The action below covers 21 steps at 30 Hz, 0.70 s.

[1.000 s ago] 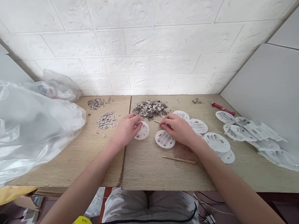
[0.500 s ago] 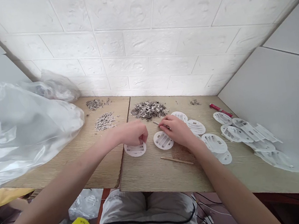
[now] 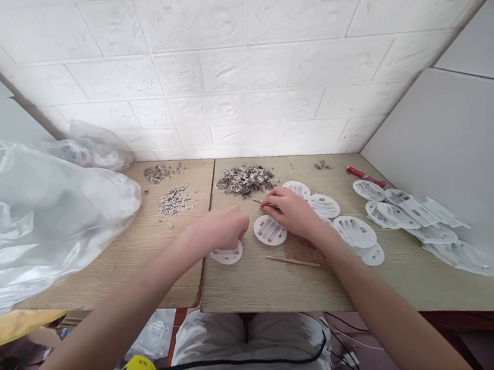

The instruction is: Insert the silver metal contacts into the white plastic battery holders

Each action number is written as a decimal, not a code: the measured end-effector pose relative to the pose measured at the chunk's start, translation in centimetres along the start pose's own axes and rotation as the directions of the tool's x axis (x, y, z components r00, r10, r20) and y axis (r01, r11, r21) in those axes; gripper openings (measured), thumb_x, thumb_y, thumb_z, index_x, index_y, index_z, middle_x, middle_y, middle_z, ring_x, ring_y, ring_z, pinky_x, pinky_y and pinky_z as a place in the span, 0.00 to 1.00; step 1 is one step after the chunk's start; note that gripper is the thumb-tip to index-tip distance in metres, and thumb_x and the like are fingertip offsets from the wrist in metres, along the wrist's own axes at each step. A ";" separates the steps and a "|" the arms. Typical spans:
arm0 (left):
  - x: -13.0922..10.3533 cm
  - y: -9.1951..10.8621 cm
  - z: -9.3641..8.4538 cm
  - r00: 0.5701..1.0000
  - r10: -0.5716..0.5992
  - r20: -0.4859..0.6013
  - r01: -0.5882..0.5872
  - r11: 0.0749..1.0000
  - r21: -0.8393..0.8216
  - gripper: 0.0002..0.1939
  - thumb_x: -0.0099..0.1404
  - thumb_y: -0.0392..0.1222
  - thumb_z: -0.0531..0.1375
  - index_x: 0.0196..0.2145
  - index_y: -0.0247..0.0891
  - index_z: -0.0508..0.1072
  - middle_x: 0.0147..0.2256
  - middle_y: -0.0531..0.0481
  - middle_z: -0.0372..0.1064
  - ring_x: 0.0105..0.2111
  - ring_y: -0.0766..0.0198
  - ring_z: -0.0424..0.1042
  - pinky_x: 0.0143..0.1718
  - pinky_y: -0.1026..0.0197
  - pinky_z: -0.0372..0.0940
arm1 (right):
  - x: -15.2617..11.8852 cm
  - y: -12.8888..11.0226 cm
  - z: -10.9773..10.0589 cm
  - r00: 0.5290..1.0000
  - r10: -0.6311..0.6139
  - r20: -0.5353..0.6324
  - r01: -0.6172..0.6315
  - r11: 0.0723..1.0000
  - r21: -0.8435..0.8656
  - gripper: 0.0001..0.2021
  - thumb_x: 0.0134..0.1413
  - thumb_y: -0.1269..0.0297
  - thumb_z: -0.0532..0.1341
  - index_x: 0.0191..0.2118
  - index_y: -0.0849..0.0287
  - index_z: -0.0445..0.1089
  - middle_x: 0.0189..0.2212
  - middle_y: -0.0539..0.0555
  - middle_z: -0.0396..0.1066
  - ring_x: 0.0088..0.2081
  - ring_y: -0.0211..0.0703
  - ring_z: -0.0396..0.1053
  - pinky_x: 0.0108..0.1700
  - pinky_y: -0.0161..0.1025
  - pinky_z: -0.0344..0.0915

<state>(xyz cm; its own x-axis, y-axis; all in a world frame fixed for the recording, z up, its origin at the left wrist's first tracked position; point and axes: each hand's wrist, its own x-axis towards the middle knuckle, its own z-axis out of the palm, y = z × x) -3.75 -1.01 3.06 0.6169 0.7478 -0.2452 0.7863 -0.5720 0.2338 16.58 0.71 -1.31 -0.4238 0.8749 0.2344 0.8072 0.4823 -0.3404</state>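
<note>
My left hand (image 3: 226, 228) is closed over the upper part of a round white plastic piece (image 3: 228, 255) near the seam of the table. Its fingertips face down and away, so anything between them is hidden. My right hand (image 3: 286, 209) is pinched on a thin metal strip (image 3: 258, 201), whose end sticks out to the left of the fingers. Just below and left of that hand, another round white piece with slots (image 3: 270, 231) lies flat. Beyond both hands sits a pile of small metal parts (image 3: 246, 180).
Smaller metal piles (image 3: 175, 200) lie at the left, near a large plastic bag (image 3: 51, 203). A wooden stick (image 3: 293, 261) lies near the front edge. More white pieces (image 3: 354, 232) and a red tube (image 3: 365, 176) are at the right. A white wall (image 3: 242, 71) stands behind.
My left hand has shifted slightly right and now covers more of the white piece's upper part. My right hand stays in nearly the same place with the strip. The view has tilted a little.
</note>
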 end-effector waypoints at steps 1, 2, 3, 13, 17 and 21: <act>-0.3 0.0 0.3 1.000 -0.003 -0.019 0.003 1.000 0.013 0.12 0.42 0.24 0.56 0.19 0.39 0.73 0.22 0.47 0.67 0.22 0.61 0.63 0.26 0.59 0.55 | 0.0 0.0 0.0 1.000 -0.002 -0.001 0.002 1.000 -0.001 0.12 0.63 0.67 0.54 0.37 0.60 0.75 0.40 0.58 0.70 0.42 0.46 0.68 0.44 0.40 0.63; -0.6 -0.2 0.7 0.999 0.001 -0.042 -0.001 1.000 0.016 0.12 0.43 0.24 0.56 0.20 0.38 0.73 0.23 0.46 0.67 0.23 0.60 0.65 0.27 0.59 0.55 | 0.0 0.0 0.1 1.000 -0.006 -0.001 0.006 1.000 -0.001 0.12 0.63 0.67 0.54 0.38 0.60 0.75 0.40 0.58 0.70 0.42 0.46 0.68 0.44 0.40 0.63; -0.9 -0.3 1.0 0.998 0.015 -0.065 -0.015 1.000 0.011 0.11 0.45 0.24 0.56 0.22 0.38 0.73 0.24 0.46 0.68 0.25 0.59 0.66 0.27 0.60 0.55 | 0.0 0.0 0.1 1.000 -0.007 -0.002 0.007 1.000 -0.001 0.12 0.63 0.67 0.54 0.38 0.60 0.75 0.40 0.58 0.70 0.42 0.46 0.68 0.44 0.40 0.62; -2.5 -1.6 2.1 0.985 0.116 -0.127 -0.130 0.986 -0.108 0.09 0.57 0.26 0.53 0.27 0.37 0.69 0.32 0.50 0.68 0.29 0.64 0.66 0.29 0.64 0.55 | 0.1 -0.2 0.1 1.000 -0.012 0.003 0.012 1.000 0.000 0.12 0.63 0.67 0.54 0.39 0.60 0.75 0.41 0.58 0.70 0.42 0.47 0.67 0.45 0.42 0.63; -2.6 -1.0 2.3 0.988 0.089 -0.129 -0.091 0.996 -0.008 0.10 0.57 0.25 0.52 0.28 0.38 0.68 0.30 0.51 0.67 0.26 0.65 0.63 0.26 0.62 0.50 | 0.0 0.1 0.1 1.000 -0.020 0.007 0.020 0.999 0.029 0.12 0.62 0.66 0.54 0.39 0.60 0.75 0.41 0.58 0.70 0.43 0.46 0.68 0.45 0.42 0.63; -2.6 -1.1 2.1 0.987 0.091 -0.133 -0.087 0.996 0.033 0.10 0.57 0.25 0.52 0.28 0.38 0.68 0.30 0.51 0.66 0.26 0.65 0.62 0.25 0.62 0.49 | -0.1 0.2 0.1 1.000 -0.029 -0.004 0.029 0.999 0.030 0.11 0.62 0.66 0.55 0.39 0.59 0.76 0.41 0.57 0.71 0.43 0.47 0.68 0.46 0.42 0.63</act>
<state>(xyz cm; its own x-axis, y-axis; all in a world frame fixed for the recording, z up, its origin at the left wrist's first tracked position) -6.12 -3.08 1.48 0.6759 0.7307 -0.0960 0.7301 -0.6460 0.2227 16.73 0.78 -1.54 -0.4452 0.8606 0.2474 0.7819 0.5083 -0.3609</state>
